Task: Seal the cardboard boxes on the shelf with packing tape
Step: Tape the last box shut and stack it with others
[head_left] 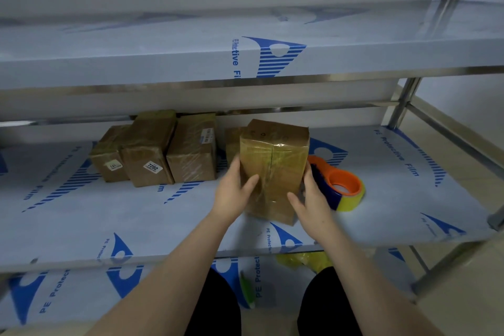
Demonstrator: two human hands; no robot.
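The left hand [234,194] and the right hand [311,200] are closed on the lower half of a cardboard box [275,161], 1 on each side. Both thumbs are laid on its near face and the other fingers are hidden behind it. The box is kept directly between the hands on the middle shelf [409,199], its long axis nearly upright and tilted a little away. The tape dispenser [342,185] lies just beside the right hand, so it is judged easier to reach with that hand. Glossy clear tape is seen across the seam of the near face, wrinkled in places
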